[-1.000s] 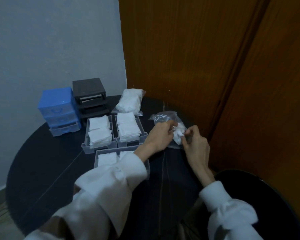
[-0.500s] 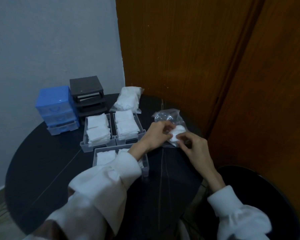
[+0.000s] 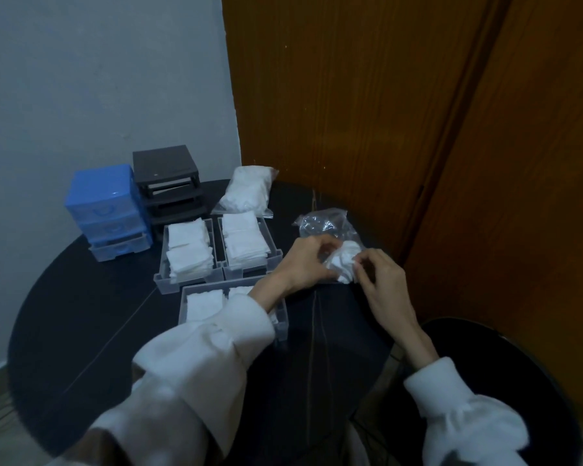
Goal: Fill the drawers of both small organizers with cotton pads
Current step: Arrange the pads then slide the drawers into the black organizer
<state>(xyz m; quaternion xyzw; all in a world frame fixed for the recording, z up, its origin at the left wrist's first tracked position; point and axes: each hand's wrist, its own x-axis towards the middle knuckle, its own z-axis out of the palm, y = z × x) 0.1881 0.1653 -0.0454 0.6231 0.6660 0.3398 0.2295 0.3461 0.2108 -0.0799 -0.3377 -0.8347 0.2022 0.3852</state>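
Both hands [image 3: 344,264] on cotton pads [image 3: 343,264], seemingly unlabelled.

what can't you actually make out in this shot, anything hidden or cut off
All in the head view:
- Near drawer: its right part is hidden under the left sleeve.
- Blue organizer: translucent fronts hide what its drawers hold.
- Clear bag: how many pads remain is covered by the left hand and the right hand.
- Black organizer: slots too dark to read.
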